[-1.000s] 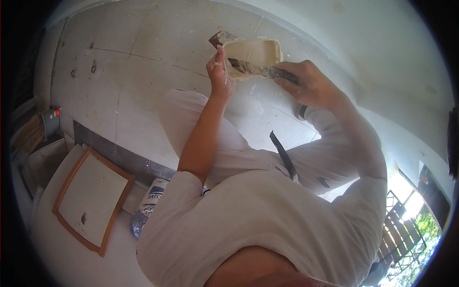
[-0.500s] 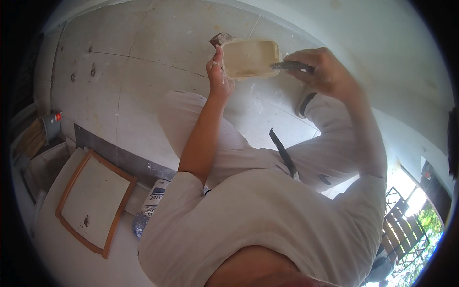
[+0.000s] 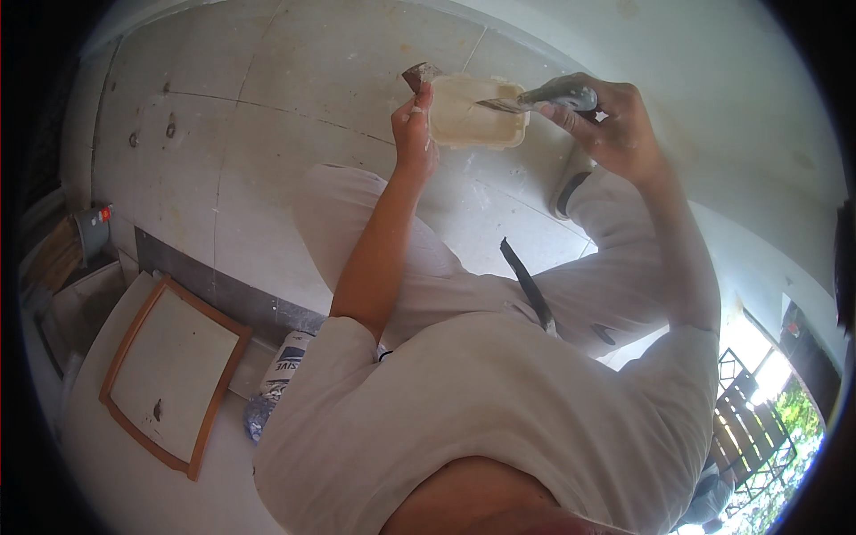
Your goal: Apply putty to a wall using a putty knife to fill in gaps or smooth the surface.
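My left hand [image 3: 412,129] grips the left end of a cream plastic tub [image 3: 474,129] with pale material in it. Beside my fingertips at the tub's upper left corner is a brown, white-smeared object [image 3: 419,75]; I cannot tell whether it is held too. My right hand [image 3: 613,125] is closed on a dark, white-smeared spreading tool [image 3: 557,94], whose blade reaches over the tub's right part. A dark strip [image 3: 526,285] lies across my lap.
I sit cross-legged on grey floor tiles [image 3: 267,152] by a white wall [image 3: 749,107]. At lower left are a wood-framed white board [image 3: 174,374], a plastic bag [image 3: 276,383] and a grey container [image 3: 96,232]. Slatted wood [image 3: 749,419] stands at the right near bright greenery.
My right hand has risen and moved right, pulling the tool from low across the tub to above its right end, now angled with the blade pointing left. The tub has shifted slightly.
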A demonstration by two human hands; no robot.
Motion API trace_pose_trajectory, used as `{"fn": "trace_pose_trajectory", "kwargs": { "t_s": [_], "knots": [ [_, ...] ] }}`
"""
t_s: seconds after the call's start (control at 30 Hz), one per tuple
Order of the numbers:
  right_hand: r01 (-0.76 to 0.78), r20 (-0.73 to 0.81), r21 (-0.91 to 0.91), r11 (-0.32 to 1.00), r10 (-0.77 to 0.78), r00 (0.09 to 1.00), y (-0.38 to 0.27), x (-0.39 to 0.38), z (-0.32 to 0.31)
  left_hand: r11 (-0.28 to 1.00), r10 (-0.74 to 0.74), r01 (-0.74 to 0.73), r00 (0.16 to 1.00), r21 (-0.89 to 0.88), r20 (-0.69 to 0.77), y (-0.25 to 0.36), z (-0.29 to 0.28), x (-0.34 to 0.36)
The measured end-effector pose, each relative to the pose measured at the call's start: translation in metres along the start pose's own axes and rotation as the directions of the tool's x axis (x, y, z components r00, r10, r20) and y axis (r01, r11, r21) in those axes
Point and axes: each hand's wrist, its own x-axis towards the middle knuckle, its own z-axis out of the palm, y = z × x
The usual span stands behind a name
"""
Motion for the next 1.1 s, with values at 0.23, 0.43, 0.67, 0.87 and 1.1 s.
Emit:
{"fn": "trace_pose_trajectory", "kwargs": {
  "t_s": [0.23, 0.43, 0.67, 0.87, 1.1],
  "knots": [
    [0.279, 0.093, -0.142, 0.950, -0.267, 0.959, 0.008, -0.001, 0.016, 0.992, -0.113, 0.111, 0.993, 0.063, 0.029, -0.006, -0.009, 0.004],
    [0.182, -0.047, -0.044, 0.982, -0.184, 0.982, -0.002, -0.005, 0.019, 0.990, -0.140, 0.139, 0.989, 0.028, 0.042, -0.003, -0.003, 0.002],
    [0.152, 0.014, -0.001, 0.988, -0.152, 0.988, 0.001, -0.005, 0.005, 0.994, -0.105, 0.106, 0.994, 0.028, -0.014, -0.005, -0.010, 0.005],
    [0.116, -0.059, -0.164, 0.980, -0.128, 0.990, 0.010, -0.007, 0.006, 0.986, -0.158, 0.158, 0.987, 0.048, 0.007, 0.003, -0.008, 0.002],
    [0.104, -0.181, -0.223, 0.969, -0.146, 0.973, 0.008, -0.013, 0.013, 0.995, -0.088, 0.087, 0.996, 0.052, 0.022, 0.010, -0.009, -0.002]
  ]
}}
